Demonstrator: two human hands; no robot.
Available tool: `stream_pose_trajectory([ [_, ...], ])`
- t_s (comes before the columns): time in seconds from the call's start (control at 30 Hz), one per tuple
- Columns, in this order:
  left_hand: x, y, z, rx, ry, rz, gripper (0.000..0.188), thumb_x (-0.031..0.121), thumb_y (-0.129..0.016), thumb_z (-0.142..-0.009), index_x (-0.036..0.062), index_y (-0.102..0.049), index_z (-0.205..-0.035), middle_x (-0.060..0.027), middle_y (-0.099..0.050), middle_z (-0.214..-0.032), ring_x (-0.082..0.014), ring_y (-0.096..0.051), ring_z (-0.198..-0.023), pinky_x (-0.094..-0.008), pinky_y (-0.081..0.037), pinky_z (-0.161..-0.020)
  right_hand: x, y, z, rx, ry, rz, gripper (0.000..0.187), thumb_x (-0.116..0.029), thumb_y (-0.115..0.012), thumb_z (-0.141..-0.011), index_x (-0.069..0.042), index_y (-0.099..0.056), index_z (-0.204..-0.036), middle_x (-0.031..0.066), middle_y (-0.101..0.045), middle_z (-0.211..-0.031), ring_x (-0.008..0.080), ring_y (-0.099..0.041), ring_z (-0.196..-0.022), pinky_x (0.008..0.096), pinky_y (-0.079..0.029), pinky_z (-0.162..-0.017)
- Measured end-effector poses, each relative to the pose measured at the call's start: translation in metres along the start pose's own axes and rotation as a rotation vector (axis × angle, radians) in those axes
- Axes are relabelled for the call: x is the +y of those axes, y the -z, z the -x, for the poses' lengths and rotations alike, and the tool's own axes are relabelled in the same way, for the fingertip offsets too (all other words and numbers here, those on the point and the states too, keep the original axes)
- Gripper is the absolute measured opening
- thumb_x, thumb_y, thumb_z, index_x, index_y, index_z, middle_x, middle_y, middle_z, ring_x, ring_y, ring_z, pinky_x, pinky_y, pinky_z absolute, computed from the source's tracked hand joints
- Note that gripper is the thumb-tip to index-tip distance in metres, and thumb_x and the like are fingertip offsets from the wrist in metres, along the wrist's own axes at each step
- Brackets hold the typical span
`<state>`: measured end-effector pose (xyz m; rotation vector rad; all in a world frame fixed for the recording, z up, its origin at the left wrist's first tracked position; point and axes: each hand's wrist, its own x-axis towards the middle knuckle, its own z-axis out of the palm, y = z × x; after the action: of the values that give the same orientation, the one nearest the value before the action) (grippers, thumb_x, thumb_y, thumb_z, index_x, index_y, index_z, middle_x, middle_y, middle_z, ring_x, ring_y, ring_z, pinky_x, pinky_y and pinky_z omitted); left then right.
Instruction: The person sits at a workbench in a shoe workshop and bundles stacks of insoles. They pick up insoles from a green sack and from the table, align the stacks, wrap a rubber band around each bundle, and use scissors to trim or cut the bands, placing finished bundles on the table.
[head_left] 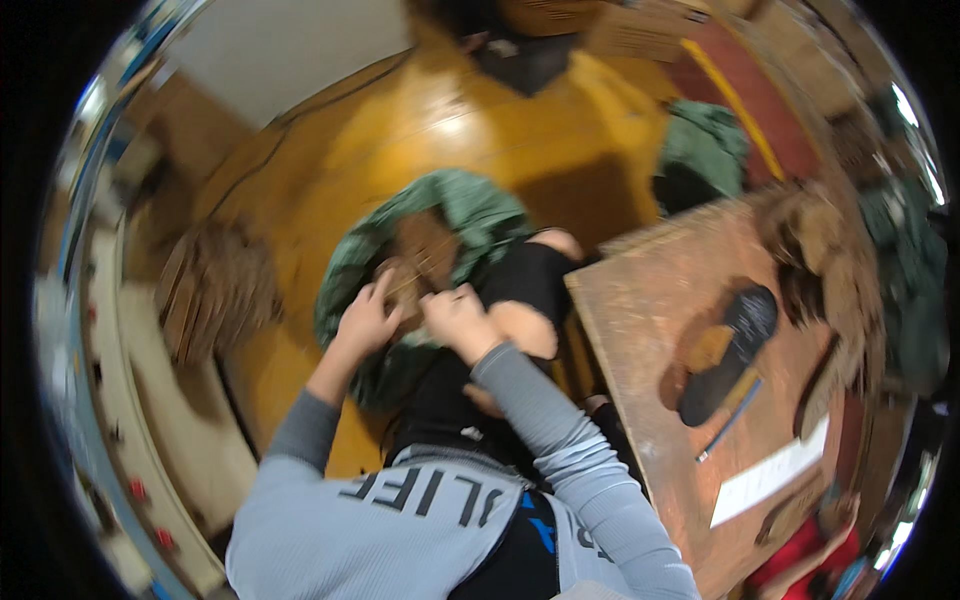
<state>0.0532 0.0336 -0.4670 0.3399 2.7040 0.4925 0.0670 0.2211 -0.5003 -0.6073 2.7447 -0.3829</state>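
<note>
Above my lap, a green sack (470, 205) lies open with its rim folded back. Brown flat pieces (425, 240) show in its mouth. My left hand (368, 318) is at the near side of the sack, its fingers bent against a small tan piece (405, 290). Close by on the right, my right hand (460, 318) is closed with the fingers curled in. Thin pale strands cross the brown pieces just beyond my hands. Blur hides what the right fingers pinch, if anything.
To the right stands a wooden table (640, 330) with a dark shoe sole (730, 355), a blue pen (728, 420) and a white paper strip (770, 475). Stacked brown pieces (215, 290) are at left. Another green sack (705, 150) sits beyond the table.
</note>
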Motion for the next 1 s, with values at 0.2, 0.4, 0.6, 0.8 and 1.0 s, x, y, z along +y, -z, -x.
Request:
stream_pose_trajectory([
  [0.2,0.029,-0.003,-0.031,-0.020,0.065,-0.047,0.078,0.036,-0.065,-0.085,0.0098,-0.030,-0.150,-0.0310,-0.020,-0.153,-0.0473,-0.030,-0.138,-0.0467,-0.031,-0.112,-0.020,0.022,0.064,0.382,0.054,-0.307,0.020,-0.026,-0.064,-0.083,-0.007,-0.065,-0.090,0.0134,-0.064,-0.092,0.0288,-0.063,-0.093,0.0408,-0.048,-0.082],
  [0.4,0.059,0.011,-0.077,-0.245,0.303,-0.197,0.075,0.050,-0.054,-0.092,0.0051,-0.032,-0.148,-0.0244,-0.035,-0.149,-0.0429,-0.044,-0.130,-0.0467,-0.042,-0.104,-0.021,0.020,0.198,0.521,0.026,-1.046,0.020,-0.015,-0.054,-0.095,-0.003,-0.065,-0.108,0.0120,-0.064,-0.103,0.0291,-0.061,-0.101,0.0386,-0.048,-0.089],
  [0.6,0.048,-0.021,-0.092,-0.174,0.362,-0.426,0.081,0.059,-0.059,-0.085,0.0107,-0.036,-0.145,-0.0213,-0.043,-0.140,-0.0421,-0.053,-0.119,-0.0491,-0.048,-0.097,-0.007,0.056,0.320,0.536,-0.166,-1.264,0.028,-0.018,-0.050,-0.101,-0.003,-0.061,-0.122,0.0109,-0.065,-0.113,0.0242,-0.061,-0.107,0.0347,-0.047,-0.094],
  [0.8,0.058,0.002,-0.102,-0.233,0.279,-0.566,0.068,0.058,-0.058,-0.085,0.0103,-0.053,-0.134,-0.0222,-0.052,-0.136,-0.0398,-0.056,-0.119,-0.0467,-0.047,-0.099,-0.012,0.113,0.397,0.656,-0.085,-1.142,0.031,-0.019,-0.055,-0.099,-0.004,-0.060,-0.125,0.0122,-0.064,-0.112,0.0260,-0.061,-0.104,0.0356,-0.047,-0.091],
  [1.0,0.177,0.115,-0.095,0.227,-0.066,-0.335,0.046,0.041,-0.053,-0.091,-0.0017,-0.069,-0.084,-0.0235,-0.067,-0.081,-0.0375,-0.067,-0.082,-0.0459,-0.050,-0.076,0.007,0.123,0.484,1.052,-0.450,-0.953,0.018,-0.016,-0.066,-0.091,-0.006,-0.070,-0.105,0.0068,-0.067,-0.082,0.0178,-0.065,-0.070,0.0298,-0.051,-0.064],
])
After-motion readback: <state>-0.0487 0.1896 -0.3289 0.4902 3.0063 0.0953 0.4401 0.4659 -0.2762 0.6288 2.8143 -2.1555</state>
